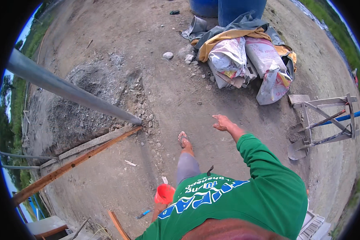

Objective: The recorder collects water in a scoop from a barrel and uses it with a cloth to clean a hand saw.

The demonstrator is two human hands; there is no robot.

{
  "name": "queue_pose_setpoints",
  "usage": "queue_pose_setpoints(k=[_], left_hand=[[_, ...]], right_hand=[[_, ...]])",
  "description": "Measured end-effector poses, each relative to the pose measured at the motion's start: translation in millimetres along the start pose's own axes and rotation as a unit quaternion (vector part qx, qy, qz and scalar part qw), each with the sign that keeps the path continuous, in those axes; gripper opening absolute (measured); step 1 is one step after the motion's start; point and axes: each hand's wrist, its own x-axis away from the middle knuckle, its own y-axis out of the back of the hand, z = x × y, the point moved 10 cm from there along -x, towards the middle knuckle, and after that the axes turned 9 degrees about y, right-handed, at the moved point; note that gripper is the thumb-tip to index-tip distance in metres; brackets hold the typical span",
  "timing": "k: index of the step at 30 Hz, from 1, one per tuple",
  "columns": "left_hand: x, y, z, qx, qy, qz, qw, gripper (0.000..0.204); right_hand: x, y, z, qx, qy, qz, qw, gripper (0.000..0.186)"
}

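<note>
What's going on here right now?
A person in a green shirt stands on bare ground. The left hand seems to hold a red bucket, its grip partly hidden. The right hand is stretched out, empty. Ahead, sacks lie before blue drums; a gravel heap is to the left, a wooden trestle to the right.

Right hand point(223, 123) extends forward, unclenched; left hand point(160, 207) hangs low.
</note>
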Motion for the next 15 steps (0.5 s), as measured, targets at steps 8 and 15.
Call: queue_pose_setpoints(k=[8,15], left_hand=[[-186,175,-347,0.011,0.007,0.031,0.999,0.019],[-276,301,-684,0.066,-0.034,0.003,0.997,0.015]], right_hand=[[-62,66,-106,-0.017,-0.256,0.168,0.952,0.061],[-180,140,-176,-0.096,-0.336,0.155,0.924,0.060]])
